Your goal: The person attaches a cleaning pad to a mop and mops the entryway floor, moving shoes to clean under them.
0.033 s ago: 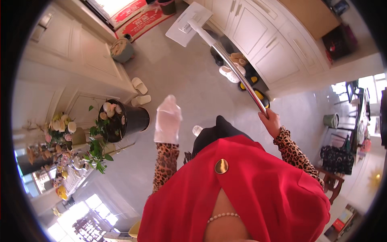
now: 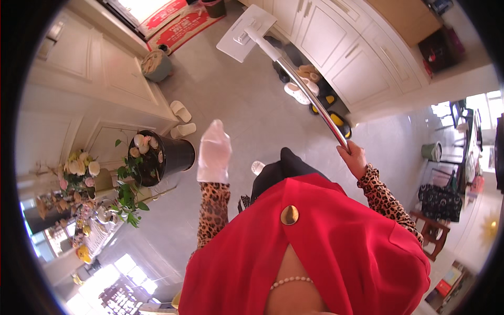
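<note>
My right hand is closed round the upper end of the silver pole of a flat mop. The pole slants up and to the left to the mop's white rectangular head, beside the cabinets at the far end of the floor. My left hand is held out in front of me, wrapped in a whitish, slightly see-through covering that comes to a blunt tip. That covering hides the fingers, and I see no other thing by it. Leopard-print sleeves reach to both wrists.
Several shoes, among them white clogs, lie under the white cabinets on the right. White slippers and a black flower pot stand on the left. Red mats lie at the far doorway. A green bin stands far right.
My covered left hand has shifted slightly left and away from me. The right hand keeps its grip on the mop pole, and the mop head looks practically unmoved.
</note>
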{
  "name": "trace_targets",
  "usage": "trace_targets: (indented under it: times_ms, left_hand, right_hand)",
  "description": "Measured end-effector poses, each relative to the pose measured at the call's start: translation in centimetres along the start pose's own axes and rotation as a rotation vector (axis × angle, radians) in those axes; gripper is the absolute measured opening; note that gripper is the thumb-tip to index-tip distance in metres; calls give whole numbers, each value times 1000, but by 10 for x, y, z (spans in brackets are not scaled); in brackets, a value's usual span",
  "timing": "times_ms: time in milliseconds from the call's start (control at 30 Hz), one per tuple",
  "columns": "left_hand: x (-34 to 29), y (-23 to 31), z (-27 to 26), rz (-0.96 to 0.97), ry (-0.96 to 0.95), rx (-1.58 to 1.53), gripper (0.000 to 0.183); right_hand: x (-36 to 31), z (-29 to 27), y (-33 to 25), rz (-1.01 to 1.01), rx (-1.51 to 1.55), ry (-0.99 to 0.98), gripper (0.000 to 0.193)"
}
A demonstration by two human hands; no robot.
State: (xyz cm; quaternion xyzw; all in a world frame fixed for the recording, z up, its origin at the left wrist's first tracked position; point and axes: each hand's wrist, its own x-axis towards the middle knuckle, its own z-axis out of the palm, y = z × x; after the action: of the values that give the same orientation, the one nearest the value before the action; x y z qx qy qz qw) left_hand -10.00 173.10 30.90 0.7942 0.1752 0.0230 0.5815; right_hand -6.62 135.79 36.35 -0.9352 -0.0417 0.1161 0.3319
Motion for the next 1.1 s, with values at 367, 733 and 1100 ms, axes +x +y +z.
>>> trace_targets:
  times_ms: [367,733,1100]
  left_hand:
    - [34,115,-43,238,161,708,7]
    - [22,170,-19,562,134,1097,10]
    - [-21,205,-23,344,143,1219,23]
  right_hand:
    - [-56,-9,10,269,484,-413,28]
    - [-90,30,40,390,460,-367,39]
    - [-82,55,71,324,705,-388,37]
